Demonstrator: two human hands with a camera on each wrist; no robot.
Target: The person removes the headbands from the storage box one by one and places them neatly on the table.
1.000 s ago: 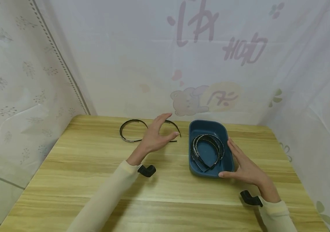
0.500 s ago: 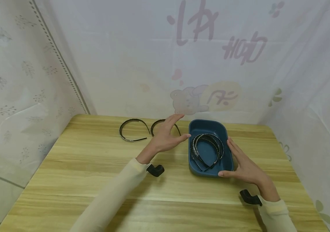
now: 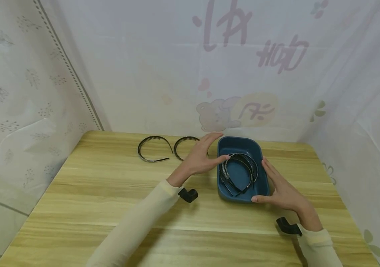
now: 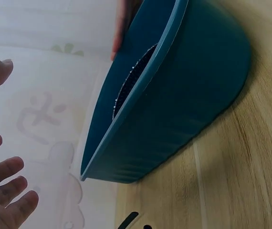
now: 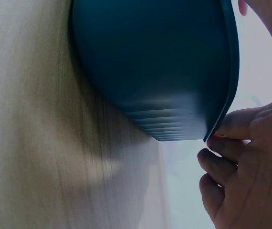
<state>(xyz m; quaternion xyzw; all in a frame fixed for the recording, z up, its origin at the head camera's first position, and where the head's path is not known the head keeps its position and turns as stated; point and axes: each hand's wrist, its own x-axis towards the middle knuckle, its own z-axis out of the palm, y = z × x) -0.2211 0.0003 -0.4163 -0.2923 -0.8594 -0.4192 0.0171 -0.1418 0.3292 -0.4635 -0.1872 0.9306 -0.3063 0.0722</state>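
Note:
My left hand [image 3: 199, 157] hovers beside the left rim of a blue plastic bin [image 3: 240, 142], fingers spread and holding nothing. Its thumb reaches over that rim, above the headbands [image 3: 224, 172] nested inside. Outstretched fingers of my right hand [image 3: 284, 193] touch the bin's right rim, and its thumb lies at the near right corner. In the right wrist view, fingertips [image 5: 217, 140] meet the outside of the rim. Two black toothed headbands lie left of the bin: one headband [image 3: 139, 150] fully visible, the other headband [image 3: 184, 138] partly hidden behind my left hand.
Everything stands on a light wood-grain table [image 3: 109, 207]. Pale printed curtains [image 3: 149, 74] hang behind its far edge and at both sides. A black wrist mount [image 3: 188, 194] sits on my left wrist; another wrist mount [image 3: 288, 227] is on my right.
My left hand has moved right from above the headbands to the bin's left rim, uncovering the left headband fully. My right hand and the bin have stayed in place.

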